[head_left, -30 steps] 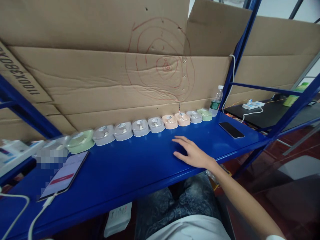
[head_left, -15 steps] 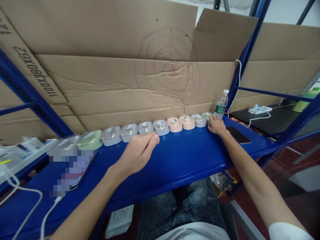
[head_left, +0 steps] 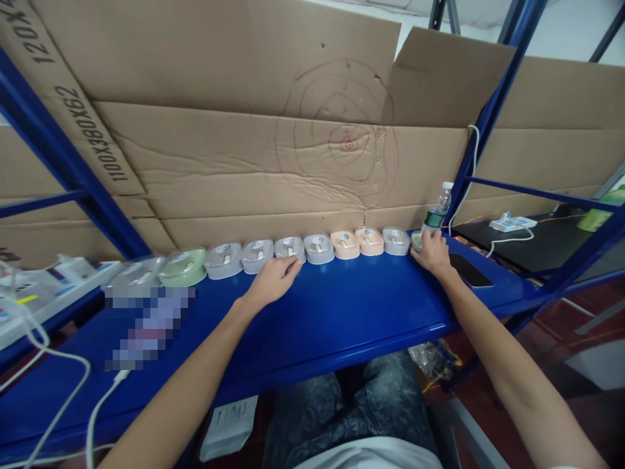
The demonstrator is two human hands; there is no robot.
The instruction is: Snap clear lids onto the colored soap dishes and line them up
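Several small lidded boxes stand in a row along the cardboard: a green box [head_left: 183, 267], grey boxes [head_left: 223, 260], two peach boxes [head_left: 345, 244] and a grey box [head_left: 396, 241]. At the right end a small green box [head_left: 416, 241] is mostly hidden behind my right hand [head_left: 431, 253], whose fingers are curled round it. My left hand [head_left: 273, 280] is closed just in front of a grey box [head_left: 290, 249] in the middle of the row; whether anything is between its fingers is hidden.
A water bottle [head_left: 437, 210] and a dark phone [head_left: 470, 270] are at the right. Another phone [head_left: 156, 326], blurred out, lies at the left with a white cable [head_left: 100, 404]. Blue shelf posts rise on both sides, with a power strip [head_left: 512, 225] at the far right.
My left hand has moved slightly forward, toward the grey boxes. My right hand has stayed at the small green box, its fingers covering more of it. The camera view has shifted slightly.
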